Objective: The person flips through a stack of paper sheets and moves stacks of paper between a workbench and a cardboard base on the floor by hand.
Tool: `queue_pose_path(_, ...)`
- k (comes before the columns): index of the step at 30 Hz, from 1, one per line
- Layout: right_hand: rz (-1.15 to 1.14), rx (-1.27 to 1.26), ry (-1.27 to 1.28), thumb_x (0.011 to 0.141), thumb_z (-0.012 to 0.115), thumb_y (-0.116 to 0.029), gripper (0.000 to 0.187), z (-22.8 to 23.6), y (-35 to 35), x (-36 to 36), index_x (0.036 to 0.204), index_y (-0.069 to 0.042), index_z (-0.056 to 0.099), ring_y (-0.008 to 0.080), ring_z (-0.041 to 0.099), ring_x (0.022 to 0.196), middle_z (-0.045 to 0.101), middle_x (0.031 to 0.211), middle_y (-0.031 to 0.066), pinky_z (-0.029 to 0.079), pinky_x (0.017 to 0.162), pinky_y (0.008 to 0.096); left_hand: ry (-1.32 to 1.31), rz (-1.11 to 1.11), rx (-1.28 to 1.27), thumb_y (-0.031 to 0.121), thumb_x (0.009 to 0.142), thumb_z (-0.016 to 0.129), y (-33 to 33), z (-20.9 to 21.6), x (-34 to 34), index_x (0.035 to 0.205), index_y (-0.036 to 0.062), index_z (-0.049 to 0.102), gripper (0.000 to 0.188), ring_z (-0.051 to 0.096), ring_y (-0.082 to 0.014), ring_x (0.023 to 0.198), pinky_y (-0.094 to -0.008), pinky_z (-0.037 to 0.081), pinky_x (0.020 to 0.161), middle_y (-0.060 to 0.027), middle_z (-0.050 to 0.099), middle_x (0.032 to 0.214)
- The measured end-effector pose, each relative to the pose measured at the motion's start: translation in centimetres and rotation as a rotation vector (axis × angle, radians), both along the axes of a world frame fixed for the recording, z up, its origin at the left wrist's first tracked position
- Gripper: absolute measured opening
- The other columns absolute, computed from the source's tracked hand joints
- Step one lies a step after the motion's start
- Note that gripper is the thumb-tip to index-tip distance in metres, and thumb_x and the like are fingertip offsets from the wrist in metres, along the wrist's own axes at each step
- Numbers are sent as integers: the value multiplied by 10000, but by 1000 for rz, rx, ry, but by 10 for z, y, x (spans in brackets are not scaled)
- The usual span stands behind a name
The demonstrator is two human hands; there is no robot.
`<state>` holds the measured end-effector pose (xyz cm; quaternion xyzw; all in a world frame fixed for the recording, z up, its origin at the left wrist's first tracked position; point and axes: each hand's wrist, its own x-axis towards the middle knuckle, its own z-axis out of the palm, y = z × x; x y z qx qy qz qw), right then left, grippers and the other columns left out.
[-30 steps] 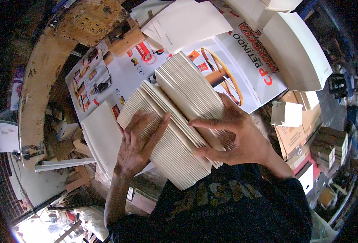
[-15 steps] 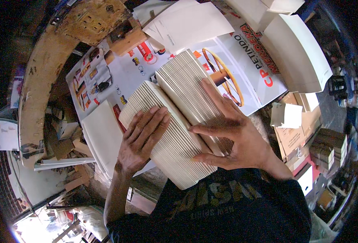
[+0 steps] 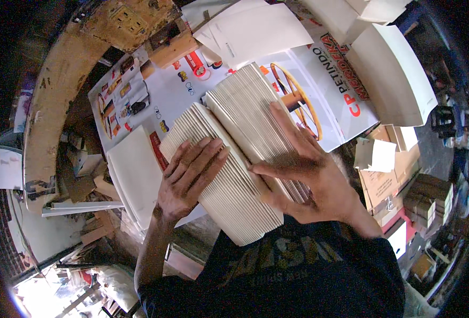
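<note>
Two long stacks of folded off-white paper or thin card lie side by side, their many edges showing as ridges. On the left stack (image 3: 234,191), my left hand (image 3: 194,172) rests flat, fingers stretched out over the ridges. My right hand (image 3: 311,177) spreads over the right stack (image 3: 245,103), one finger reaching along its right side. Its thumb side is by the groove between the stacks and near the left stack's lower part. Some of the right hand's fingertips are hidden behind the hand. The near end of the left stack comes up against my dark shirt.
Beneath the stacks is a printed poster sheet (image 3: 178,108) covering the work surface. White sheets (image 3: 255,34) lie at the far side, and a pale stack (image 3: 133,175) is at left. A bent white card piece (image 3: 391,74) and cardboard boxes (image 3: 377,183) stand at right. A worn wooden board (image 3: 51,122) curves along the left.
Both hands stay on the two stacks, with only a slight shift of the right thumb and fingers. The whole view has moved a little.
</note>
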<state>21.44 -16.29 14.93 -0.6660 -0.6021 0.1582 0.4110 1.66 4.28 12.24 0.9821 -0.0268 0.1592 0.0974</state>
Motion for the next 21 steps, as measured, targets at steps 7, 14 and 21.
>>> queue_pose_path(7, -32, -78, 18, 599, 886, -327, 496, 4, -1, 0, 1059, -193, 759, 400, 270, 1434, 262, 1548, 242, 220, 1161, 505, -1, 4, 25, 121, 873, 548, -1, -3, 0, 1342, 102, 554, 469, 450, -264, 1338, -476, 342, 1129, -76, 480, 1441)
queue_pose_path(14, -35, -54, 44, 638, 855, -289, 446, 0, 0, 1, 1065, -200, 759, 405, 263, 1436, 257, 1548, 249, 242, 1152, 501, -47, 1, 51, 115, 841, 600, 2, -15, -10, 1309, 82, 584, 470, 458, -307, 1327, -498, 366, 1107, -127, 489, 1421)
queue_pose_path(21, -30, -68, -61, 647, 853, -285, 435, 3, -2, 1, 1063, -200, 760, 396, 280, 1433, 256, 1549, 253, 279, 1130, 509, -44, 9, 18, 115, 864, 572, 0, -7, -1, 1313, 77, 577, 451, 474, -279, 1321, -489, 356, 1115, -92, 520, 1406)
